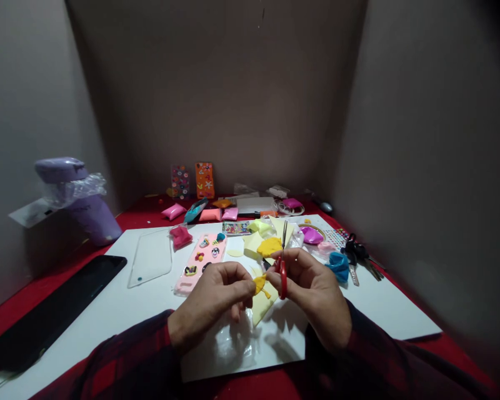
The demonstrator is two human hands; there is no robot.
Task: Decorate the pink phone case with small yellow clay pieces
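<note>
My left hand (pixel 216 294) is closed, pinching a small flat piece of yellow clay (pixel 259 285) between thumb and fingers. Red-handled scissors (pixel 283 280) rest in my right hand (pixel 319 291), blades pointing up and away. The right thumb and fingertip also meet at the clay's right edge, where a thin strip hangs down. Beneath the hands lie pale yellow paper (pixel 262 305) and clear plastic wrap (pixel 233 339). A larger yellow clay lump (pixel 270 246) lies just beyond. Left of it is a pink phone case (pixel 187 284) with small clay decorations, partly hidden by my left hand.
A clear phone case (pixel 150 258) and a black phone-like slab (pixel 54 311) lie left, near a purple container (pixel 91 211). Keys (pixel 358 253) and a blue clay packet (pixel 339 266) sit right. Several coloured packets and an orange decorated case (pixel 204 180) are at the back, before grey walls.
</note>
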